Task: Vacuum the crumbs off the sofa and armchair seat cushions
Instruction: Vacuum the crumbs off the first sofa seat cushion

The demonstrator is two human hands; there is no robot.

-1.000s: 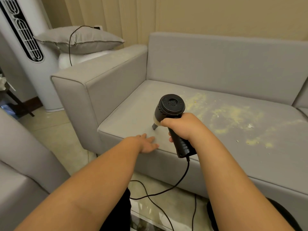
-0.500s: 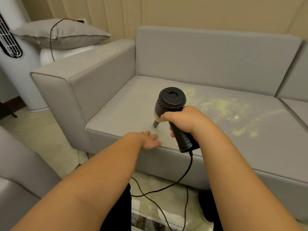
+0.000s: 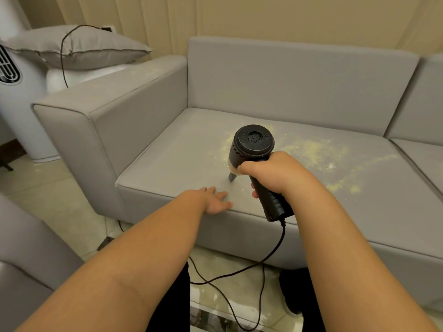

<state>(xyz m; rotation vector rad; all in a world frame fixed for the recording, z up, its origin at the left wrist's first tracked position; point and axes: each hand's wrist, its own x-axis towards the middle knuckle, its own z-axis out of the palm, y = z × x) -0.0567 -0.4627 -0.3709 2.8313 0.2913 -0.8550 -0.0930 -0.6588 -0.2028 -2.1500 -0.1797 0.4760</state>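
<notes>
Gripping the black handheld vacuum (image 3: 251, 149) by its handle in my right hand (image 3: 271, 171), I have its nozzle down on the sofa seat cushion (image 3: 172, 161), whose left part looks clean while yellow crumbs (image 3: 311, 152) cover the middle and right, so I judge most of the work, armchair (image 3: 21, 248) included, remains. My left hand (image 3: 215, 200) lies flat, fingers spread, near the cushion's front edge, and the cord (image 3: 271, 255) trails to the floor between my legs, where it could snag.

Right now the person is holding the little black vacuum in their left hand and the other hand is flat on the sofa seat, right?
Not quite. The head view shows the right hand gripping the black vacuum. It is the left hand that lies flat on the sofa seat.
</notes>
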